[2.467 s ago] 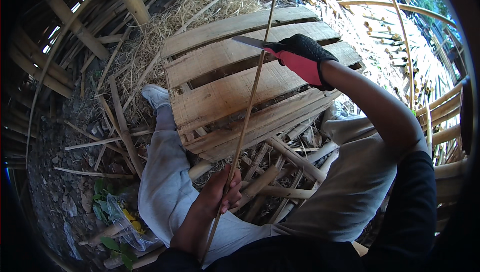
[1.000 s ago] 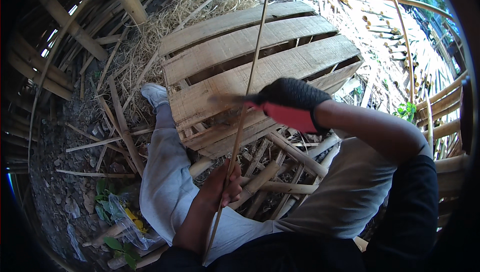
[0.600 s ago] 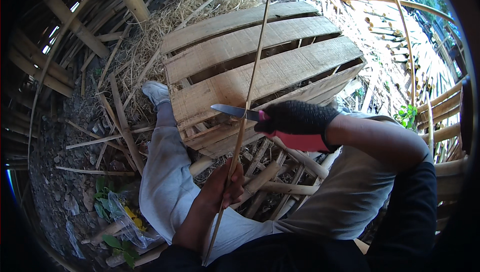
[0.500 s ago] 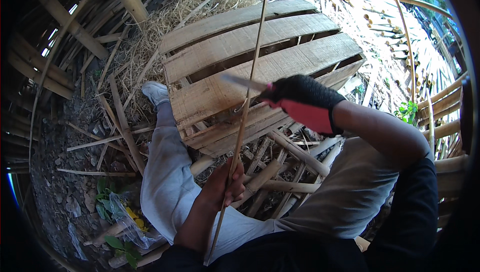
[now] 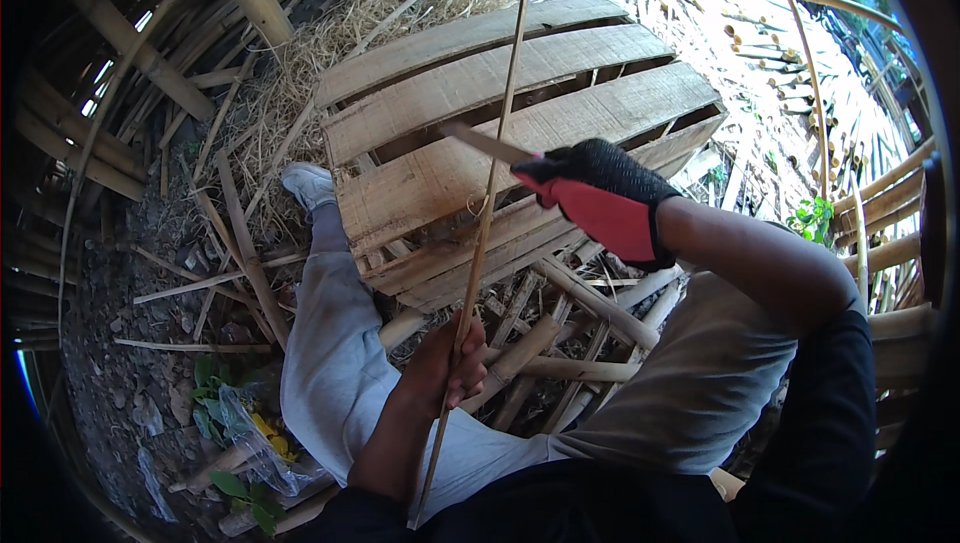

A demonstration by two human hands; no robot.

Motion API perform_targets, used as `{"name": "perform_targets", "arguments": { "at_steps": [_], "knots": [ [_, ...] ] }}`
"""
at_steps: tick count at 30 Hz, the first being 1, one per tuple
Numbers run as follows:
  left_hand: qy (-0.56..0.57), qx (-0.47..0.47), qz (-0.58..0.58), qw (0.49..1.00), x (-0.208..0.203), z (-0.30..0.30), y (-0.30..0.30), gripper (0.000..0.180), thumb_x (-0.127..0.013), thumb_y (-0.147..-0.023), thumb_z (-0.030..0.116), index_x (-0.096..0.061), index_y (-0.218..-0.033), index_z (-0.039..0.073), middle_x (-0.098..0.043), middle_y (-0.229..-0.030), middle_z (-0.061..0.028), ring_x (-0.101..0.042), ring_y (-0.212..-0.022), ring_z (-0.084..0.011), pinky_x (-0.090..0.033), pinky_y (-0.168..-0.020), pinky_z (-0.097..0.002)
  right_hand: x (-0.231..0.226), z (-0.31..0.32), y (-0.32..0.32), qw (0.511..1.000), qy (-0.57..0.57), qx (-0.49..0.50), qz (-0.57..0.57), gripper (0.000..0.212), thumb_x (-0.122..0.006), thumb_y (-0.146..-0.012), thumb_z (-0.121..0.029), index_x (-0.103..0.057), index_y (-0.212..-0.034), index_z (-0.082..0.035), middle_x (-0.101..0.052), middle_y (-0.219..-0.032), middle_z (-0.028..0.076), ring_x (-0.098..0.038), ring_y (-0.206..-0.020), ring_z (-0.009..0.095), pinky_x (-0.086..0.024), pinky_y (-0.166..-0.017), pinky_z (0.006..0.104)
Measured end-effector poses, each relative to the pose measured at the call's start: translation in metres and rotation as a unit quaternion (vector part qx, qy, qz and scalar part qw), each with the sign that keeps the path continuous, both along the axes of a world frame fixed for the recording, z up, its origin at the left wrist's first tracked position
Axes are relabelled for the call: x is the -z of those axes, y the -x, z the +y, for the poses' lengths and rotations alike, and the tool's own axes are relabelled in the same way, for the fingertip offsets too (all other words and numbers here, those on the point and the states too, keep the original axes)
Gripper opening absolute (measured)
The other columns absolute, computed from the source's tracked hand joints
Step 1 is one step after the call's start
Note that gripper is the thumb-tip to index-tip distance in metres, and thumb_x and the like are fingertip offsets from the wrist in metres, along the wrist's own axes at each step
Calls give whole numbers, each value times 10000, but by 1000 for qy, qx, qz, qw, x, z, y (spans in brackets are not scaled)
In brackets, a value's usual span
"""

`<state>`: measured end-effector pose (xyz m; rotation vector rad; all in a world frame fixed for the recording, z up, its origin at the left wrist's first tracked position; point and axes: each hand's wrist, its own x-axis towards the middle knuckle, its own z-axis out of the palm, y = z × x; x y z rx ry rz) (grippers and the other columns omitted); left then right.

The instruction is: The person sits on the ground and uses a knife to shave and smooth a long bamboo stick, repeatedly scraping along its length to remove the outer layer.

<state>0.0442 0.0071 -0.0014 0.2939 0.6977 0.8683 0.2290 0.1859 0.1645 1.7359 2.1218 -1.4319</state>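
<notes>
My bare left hand [image 5: 447, 363] is closed around the lower part of a long, thin bamboo strip [image 5: 487, 213], which slants up and away past the far edge of a slatted wooden crate [image 5: 430, 188]. A black and red glove covers my right hand [image 5: 605, 198], whose fingers are wrapped round a knife; its handle is mostly hidden in the glove. The knife blade [image 5: 487, 145] points left and crosses the strip above the crate's slats. Just below the blade, a small curled shaving [image 5: 476, 205] shows at the strip's side.
Cut bamboo poles [image 5: 580, 371] lie between my legs, under the crate's near side. Dry straw [image 5: 270, 108] is heaped beyond it on the left. At lower left are a clear plastic bag [image 5: 262, 435] and green leaves. More bamboo pieces [image 5: 765, 58] lie at far right.
The knife blade has tilted, its tip now higher, and looks sharper than before. My right hand has shifted slightly; the bamboo strip and my left hand have moved a little left.
</notes>
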Motion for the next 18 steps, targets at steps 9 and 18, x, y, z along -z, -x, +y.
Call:
{"name": "perform_targets", "arguments": {
  "at_steps": [9, 18],
  "knots": [
    [8, -8, 31, 999, -3, -2, -2, 491, -353, -1057, 560, -478, -798, 163, -400, -442, 13, -356, -283, -113, -274, -332, -245, 43, 2, -6, 989, -116, -81, 50, 308, -523, -1017, -221, -690, -1202, -40, -691, -854, 75, -611, -712, 91, -522, -667, 273],
    [0, -4, 41, 999, -6, 3, -2, 494, -363, -1050, 573, -481, -801, 163, -393, -445, 16, -362, -291, -103, -286, -337, -246, 72, -26, -6, 927, -282, -224, 104, 317, -558, -1005, -351, -731, -1038, -87, -720, -859, 126, -695, -727, 185, -532, -674, 319]
  ]
}}
